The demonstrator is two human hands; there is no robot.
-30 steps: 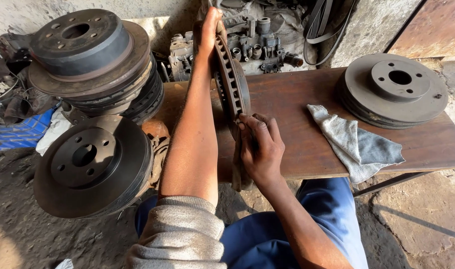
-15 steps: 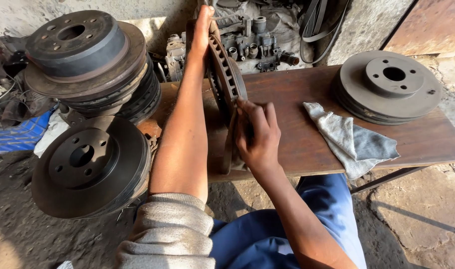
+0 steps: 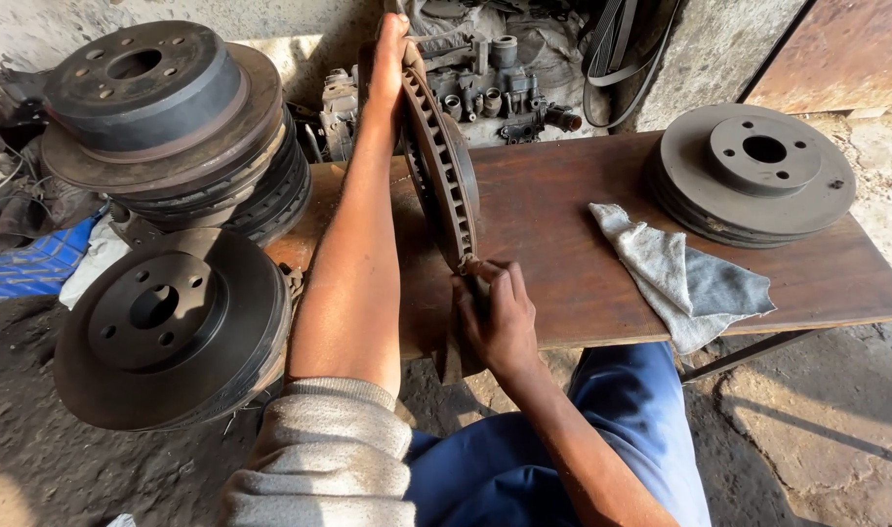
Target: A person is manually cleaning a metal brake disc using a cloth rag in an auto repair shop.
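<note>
Your left hand (image 3: pixel 389 54) grips the top edge of the brake disc (image 3: pixel 442 161), which stands on its rim on the wooden bench (image 3: pixel 563 263), while your right hand (image 3: pixel 495 317) is closed on a small dark strip, likely sandpaper, pressed to the disc's lower edge. Keep the top hand firm so the disc stays upright and does not roll toward the grey rag (image 3: pixel 680 278), and rub with even pressure, fingertips clear of the vent slots.

Rag (image 3: pixel 682 276) on bench (image 3: pixel 563 244), btwn upright disc (image 3: pixel 441 166) & flat disc (image 3: pixel 753 171).
</note>
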